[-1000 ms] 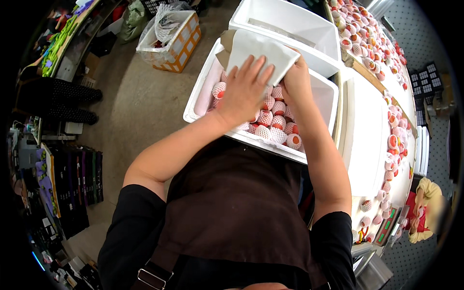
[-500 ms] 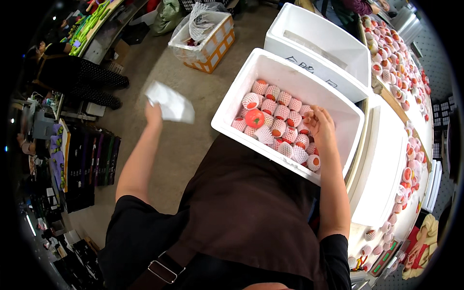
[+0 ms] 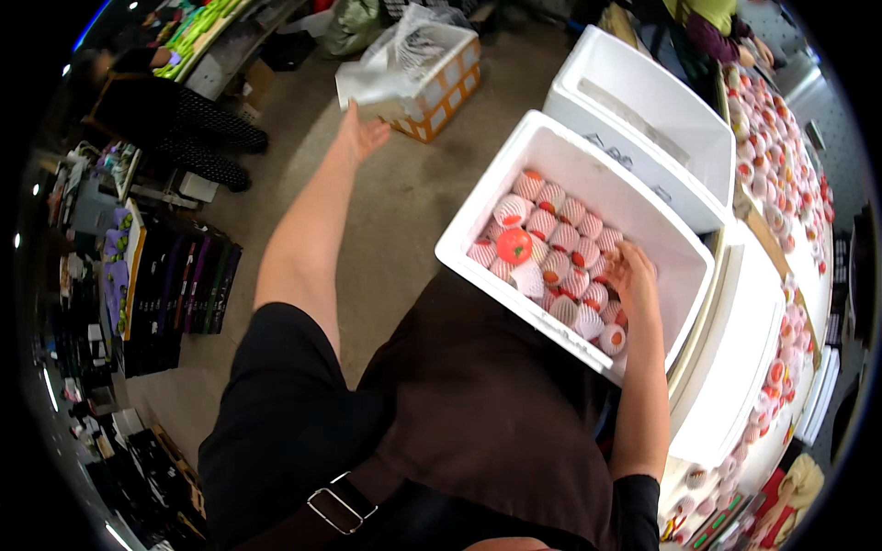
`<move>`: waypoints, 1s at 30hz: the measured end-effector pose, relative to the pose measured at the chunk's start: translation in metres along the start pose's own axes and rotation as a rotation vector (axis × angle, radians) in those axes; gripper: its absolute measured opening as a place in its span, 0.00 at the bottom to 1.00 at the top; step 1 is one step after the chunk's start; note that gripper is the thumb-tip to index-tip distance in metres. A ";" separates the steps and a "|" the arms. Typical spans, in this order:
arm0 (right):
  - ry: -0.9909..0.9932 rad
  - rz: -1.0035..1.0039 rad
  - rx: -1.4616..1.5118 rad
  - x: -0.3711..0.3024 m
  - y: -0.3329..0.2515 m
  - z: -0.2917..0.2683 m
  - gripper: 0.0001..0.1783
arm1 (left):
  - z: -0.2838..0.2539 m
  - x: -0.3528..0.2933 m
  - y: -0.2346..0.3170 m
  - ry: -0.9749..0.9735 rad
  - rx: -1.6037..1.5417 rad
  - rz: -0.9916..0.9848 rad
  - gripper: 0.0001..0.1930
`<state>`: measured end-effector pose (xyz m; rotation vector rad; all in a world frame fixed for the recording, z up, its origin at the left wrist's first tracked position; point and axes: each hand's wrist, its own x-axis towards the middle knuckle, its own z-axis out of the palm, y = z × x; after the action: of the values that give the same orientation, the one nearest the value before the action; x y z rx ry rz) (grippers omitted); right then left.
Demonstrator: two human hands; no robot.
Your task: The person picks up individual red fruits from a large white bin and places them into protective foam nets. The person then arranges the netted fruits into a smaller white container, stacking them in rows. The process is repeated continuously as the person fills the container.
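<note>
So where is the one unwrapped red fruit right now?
Head view: the bare red fruit lies at the left of the white foam box, among net-wrapped fruit.

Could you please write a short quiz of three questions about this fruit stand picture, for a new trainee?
1. True or false: the right hand rests among the wrapped fruits inside the white foam box.
2. Multiple choice: the left hand is stretched out toward
A. a black shelf
B. the white sheet by the orange and white crate
C. the long display counter
3. Fill in: one fruit in the box lies bare, without foam netting; its colour is ____.

Key
1. True
2. B
3. Red
</note>
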<state>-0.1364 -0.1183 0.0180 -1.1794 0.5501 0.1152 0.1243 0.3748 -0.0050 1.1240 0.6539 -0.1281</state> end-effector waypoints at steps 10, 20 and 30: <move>-0.023 0.004 -0.023 -0.001 -0.001 -0.004 0.13 | 0.147 -0.213 -0.076 -1.049 1.173 0.675 0.17; -0.088 -0.041 -0.050 -0.006 -0.006 -0.004 0.11 | 0.146 -0.201 -0.170 -1.318 2.264 1.146 0.12; -0.231 -0.063 -0.119 -0.013 -0.010 0.002 0.17 | 0.177 -0.244 -0.143 -1.138 1.236 0.773 0.25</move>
<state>-0.1436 -0.1176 0.0329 -1.2781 0.3061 0.2300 -0.0576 0.1029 0.0625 2.0821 -1.0605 -0.4884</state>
